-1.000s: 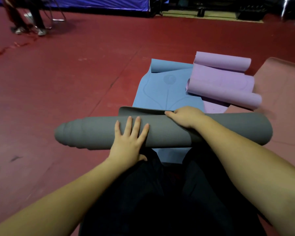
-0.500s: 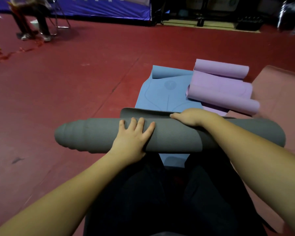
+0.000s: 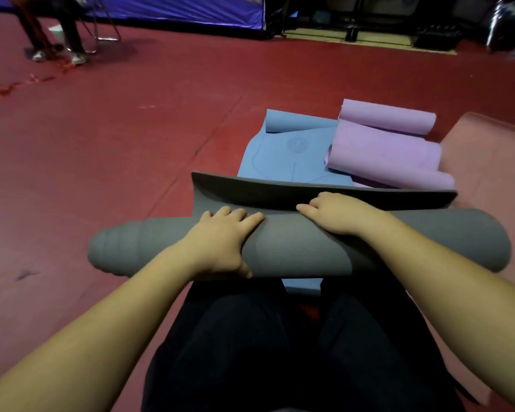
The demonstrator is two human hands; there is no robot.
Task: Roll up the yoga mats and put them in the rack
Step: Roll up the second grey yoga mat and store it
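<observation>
One grey mat [image 3: 295, 248], nearly rolled, lies across your lap over the red floor [image 3: 101, 162], its left end telescoped and its loose flap standing up behind your hands. Your left hand [image 3: 220, 245] curls over the roll, fingers on top and thumb beneath, gripping it. Your right hand [image 3: 333, 212] presses on the roll's top at the base of the flap, fingers bent. Beyond lie three more mats: one blue mat [image 3: 286, 156], one purple mat [image 3: 384, 147] and, far right, one pink mat [image 3: 488, 162].
</observation>
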